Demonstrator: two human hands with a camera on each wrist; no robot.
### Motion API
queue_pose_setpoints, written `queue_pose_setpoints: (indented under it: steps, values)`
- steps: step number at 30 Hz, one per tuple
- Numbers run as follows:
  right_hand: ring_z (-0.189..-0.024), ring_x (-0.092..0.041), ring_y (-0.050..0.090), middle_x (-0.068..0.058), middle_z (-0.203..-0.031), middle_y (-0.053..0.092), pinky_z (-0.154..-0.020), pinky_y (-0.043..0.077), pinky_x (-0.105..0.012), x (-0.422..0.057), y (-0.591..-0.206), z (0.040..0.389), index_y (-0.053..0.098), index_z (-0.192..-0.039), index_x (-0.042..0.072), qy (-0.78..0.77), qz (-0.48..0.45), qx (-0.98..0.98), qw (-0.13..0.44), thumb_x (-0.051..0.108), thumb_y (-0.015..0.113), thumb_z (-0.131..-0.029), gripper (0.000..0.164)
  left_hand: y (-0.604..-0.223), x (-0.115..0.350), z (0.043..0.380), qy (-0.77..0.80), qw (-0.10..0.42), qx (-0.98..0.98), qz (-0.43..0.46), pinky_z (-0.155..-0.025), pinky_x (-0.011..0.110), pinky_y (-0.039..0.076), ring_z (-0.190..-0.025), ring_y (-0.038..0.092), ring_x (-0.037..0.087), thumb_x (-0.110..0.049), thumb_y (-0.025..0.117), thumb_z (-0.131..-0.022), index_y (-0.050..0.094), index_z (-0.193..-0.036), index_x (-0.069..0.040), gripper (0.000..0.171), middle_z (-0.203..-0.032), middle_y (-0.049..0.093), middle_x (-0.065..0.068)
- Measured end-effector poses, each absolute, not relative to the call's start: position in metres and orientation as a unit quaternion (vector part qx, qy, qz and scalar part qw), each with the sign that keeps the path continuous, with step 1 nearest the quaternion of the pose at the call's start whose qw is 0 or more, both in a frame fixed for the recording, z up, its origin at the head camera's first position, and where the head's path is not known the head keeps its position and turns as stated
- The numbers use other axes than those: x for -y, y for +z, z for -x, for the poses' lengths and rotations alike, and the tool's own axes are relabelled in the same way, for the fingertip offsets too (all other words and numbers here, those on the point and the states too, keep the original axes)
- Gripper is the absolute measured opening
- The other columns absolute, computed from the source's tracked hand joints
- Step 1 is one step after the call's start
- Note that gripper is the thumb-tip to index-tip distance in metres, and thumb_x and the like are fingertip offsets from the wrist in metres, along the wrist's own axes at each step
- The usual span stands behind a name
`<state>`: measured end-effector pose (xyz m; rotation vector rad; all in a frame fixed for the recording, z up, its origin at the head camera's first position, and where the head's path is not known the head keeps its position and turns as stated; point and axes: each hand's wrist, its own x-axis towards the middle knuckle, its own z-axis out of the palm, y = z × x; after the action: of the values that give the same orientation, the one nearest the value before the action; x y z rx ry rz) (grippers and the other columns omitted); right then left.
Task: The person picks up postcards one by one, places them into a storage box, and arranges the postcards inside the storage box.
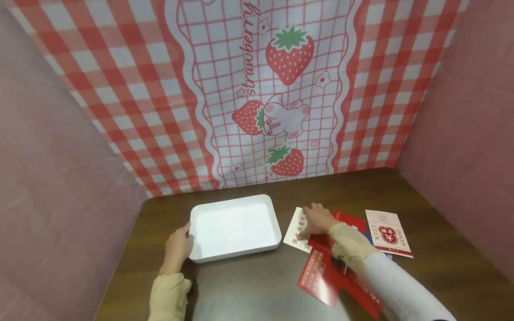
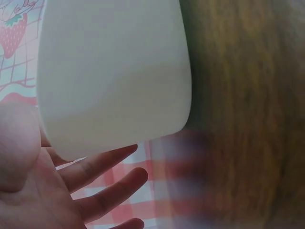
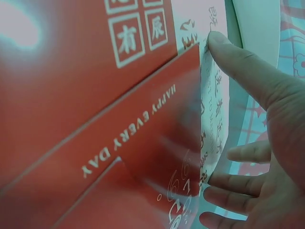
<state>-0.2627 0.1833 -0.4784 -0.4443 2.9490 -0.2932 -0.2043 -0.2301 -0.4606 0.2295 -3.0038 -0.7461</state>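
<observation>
My left hand (image 1: 178,247) is at the left end of a white rectangular tray (image 1: 276,223), touching its rim. In the left wrist view the tray's outer wall (image 2: 119,86) fills the top, and several fingers (image 2: 112,195) of that hand reach out spread and fairly straight. My right hand (image 1: 320,221) lies over a cream card (image 1: 295,229) with red writing. Seen from the right wrist, the thumb touches the face of the cream card (image 3: 217,105), while the other fingers reach its far edge. Red cards (image 3: 138,124) overlap beside it, one reading "HAPPY EVERY DAY".
A red card with gold squares (image 1: 317,274) lies in front of my right hand. Further right is a white-and-red "GOOD LUCK" card (image 1: 388,234) over a partly hidden blue one. A strawberry-print cloth (image 1: 265,89) hangs behind the brown wooden table (image 1: 160,209); pink cloth covers both sides.
</observation>
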Motion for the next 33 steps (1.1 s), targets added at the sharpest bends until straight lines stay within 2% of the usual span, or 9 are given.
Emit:
queue_pose_setpoints:
  steps: [6,11,14,19,24,29,33]
  values:
    - [-0.113,-0.044,0.049,-0.028,-0.119,0.053,-0.096,0.046,-0.058,-0.184,-0.479,0.268,0.054,-0.127,-0.009,-0.101,0.140,-0.983,0.069,0.053,0.087,-0.057,0.099,-0.463,0.231,0.204,-0.248,0.034,0.965,-0.073,-0.096,0.064,0.043,-0.122,0.052,0.051,-0.006,0.045,-0.090,0.050,-0.138,0.003,0.049,-0.135,0.053,0.029]
    - [-0.102,-0.037,0.049,-0.025,-0.110,0.053,-0.091,0.050,-0.052,-0.185,-0.483,0.271,0.059,-0.122,-0.009,-0.110,0.136,-0.982,0.076,0.054,0.088,-0.057,0.095,-0.464,0.234,0.203,-0.250,0.035,0.965,-0.071,-0.097,0.063,0.042,-0.122,0.051,0.051,-0.007,0.044,-0.091,0.050,-0.138,0.003,0.049,-0.134,0.054,0.030]
    - [-0.097,-0.033,0.048,-0.021,-0.104,0.053,-0.087,0.050,-0.049,-0.185,-0.484,0.273,0.063,-0.115,-0.007,-0.114,0.130,-0.982,0.071,0.053,0.088,-0.056,0.088,-0.464,0.236,0.203,-0.247,0.034,0.966,-0.065,-0.096,0.062,0.043,-0.121,0.052,0.051,-0.007,0.044,-0.091,0.050,-0.138,0.003,0.048,-0.133,0.055,0.030]
    - [-0.090,-0.033,0.049,-0.018,-0.093,0.057,-0.081,0.049,-0.048,-0.188,-0.485,0.276,0.069,-0.100,-0.006,-0.118,0.136,-0.983,0.023,0.046,0.088,-0.059,0.069,-0.463,0.239,0.206,-0.254,0.034,0.965,-0.055,-0.094,0.061,0.045,-0.120,0.053,0.051,-0.008,0.045,-0.091,0.051,-0.137,0.003,0.048,-0.134,0.054,0.030]
    - [-0.088,-0.032,0.051,-0.016,-0.090,0.064,-0.079,0.047,-0.044,-0.193,-0.485,0.278,0.072,-0.095,-0.004,-0.146,0.145,-0.979,-0.009,0.035,0.087,-0.064,0.052,-0.462,0.240,0.207,-0.261,0.029,0.964,-0.049,-0.096,0.061,0.044,-0.122,0.051,0.051,-0.008,0.044,-0.091,0.050,-0.138,0.003,0.049,-0.135,0.053,0.031]
    - [-0.086,-0.028,0.053,-0.015,-0.090,0.066,-0.076,0.048,-0.040,-0.198,-0.488,0.283,0.073,-0.094,-0.003,-0.195,0.138,-0.971,0.005,0.028,0.085,-0.069,0.043,-0.463,0.241,0.207,-0.266,0.034,0.962,-0.047,-0.097,0.062,0.043,-0.122,0.051,0.052,-0.007,0.044,-0.090,0.050,-0.137,0.004,0.049,-0.135,0.053,0.030]
    - [-0.073,-0.019,0.055,-0.010,-0.079,0.066,-0.066,0.049,-0.031,-0.202,-0.487,0.286,0.072,-0.091,-0.003,-0.242,0.132,-0.961,0.024,0.019,0.082,-0.073,0.030,-0.464,0.241,0.208,-0.269,0.029,0.962,-0.048,-0.101,0.061,0.041,-0.125,0.049,0.051,-0.008,0.044,-0.091,0.049,-0.139,0.003,0.049,-0.137,0.052,0.029]
